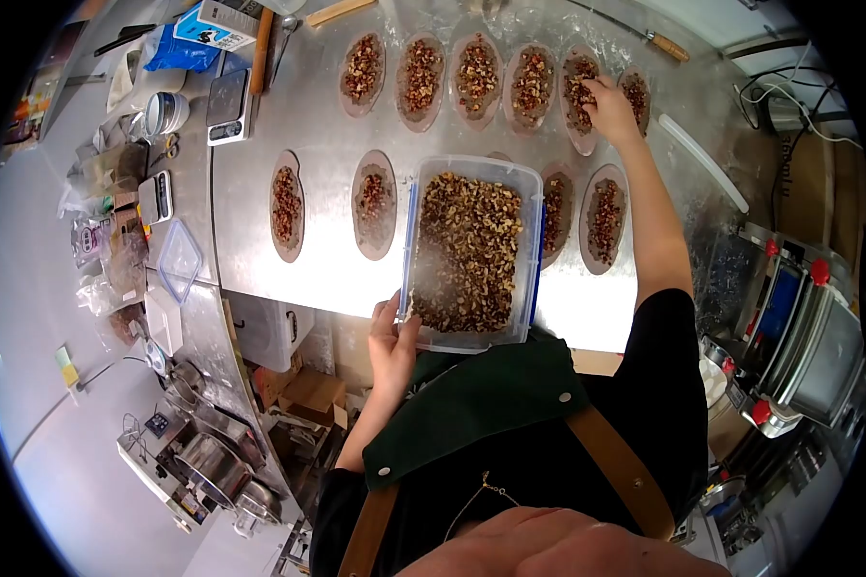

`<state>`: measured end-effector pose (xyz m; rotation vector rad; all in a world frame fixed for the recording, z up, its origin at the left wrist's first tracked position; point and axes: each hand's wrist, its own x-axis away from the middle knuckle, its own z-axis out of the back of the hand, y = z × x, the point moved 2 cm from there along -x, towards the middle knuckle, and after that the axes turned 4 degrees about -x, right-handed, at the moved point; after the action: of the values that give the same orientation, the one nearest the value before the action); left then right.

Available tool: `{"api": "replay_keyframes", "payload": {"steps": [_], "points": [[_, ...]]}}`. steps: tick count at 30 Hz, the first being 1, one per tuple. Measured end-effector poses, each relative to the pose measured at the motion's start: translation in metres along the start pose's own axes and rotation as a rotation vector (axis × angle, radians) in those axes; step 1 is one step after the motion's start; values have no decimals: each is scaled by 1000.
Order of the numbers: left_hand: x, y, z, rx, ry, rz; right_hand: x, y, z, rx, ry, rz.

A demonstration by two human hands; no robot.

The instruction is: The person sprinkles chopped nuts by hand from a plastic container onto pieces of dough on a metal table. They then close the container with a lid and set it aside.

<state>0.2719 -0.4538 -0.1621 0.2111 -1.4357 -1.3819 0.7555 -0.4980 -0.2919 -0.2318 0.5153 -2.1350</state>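
My left hand [392, 338] grips the lower left side of a clear plastic container [532, 207], which is held in front of me above the table edge. Chopped walnuts [467, 255] fill much of it. My right hand [610, 108] reaches to the far right, fingers bent together just over an oval piece of brown dough [583, 142] covered with nuts and reddish bits. What its fingertips hold is too small to make out. A smaller topped oval [635, 91] lies to its right, and another topped oval [531, 88] to its left.
Further topped dough ovals [420, 82] lie in two rows on the metal table [260, 125]; the container hides part of the nearer row. A digital scale [229, 106], a wooden rolling pin [262, 50] and a blue-and-white carton [216, 26] stand left. A wooden-handled tool [666, 45] lies at the far right.
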Motion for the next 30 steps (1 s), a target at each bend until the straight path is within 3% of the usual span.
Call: {"api": "replay_keyframes", "payload": {"steps": [5, 8, 10, 11, 13, 15, 17, 22, 26, 30], "points": [[-1, -2, -1, 11, -5, -7, 10, -5, 5, -36, 140, -40], [-5, -7, 0, 5, -20, -47, 36, -44, 33, -382, 311, -68], [-6, -7, -1, -7, -31, -81, 73, -113, 65, -609, 278, 21], [-6, -5, -3, -6, -34, -78, 94, -144, 72, -635, 141, 65], [-6, 1, -7, -10, -42, -76, 130, -188, 63, -630, -213, 373], [-8, -3, -7, -19, -73, -95, 159, -210, 26, -131, -601, 517], [-7, -2, -9, -64, -100, -137, 176, -221, 7, 107, -565, 559], [-1, -6, -11, -144, -121, -212, 191, -228, -4, 139, -522, 586], [-1, -10, -15, -148, -133, -242, 179, -222, 7, 170, -728, 513], [-2, 5, -20, -90, -116, -252, 171, -196, 4, -13, -551, 446]]}}
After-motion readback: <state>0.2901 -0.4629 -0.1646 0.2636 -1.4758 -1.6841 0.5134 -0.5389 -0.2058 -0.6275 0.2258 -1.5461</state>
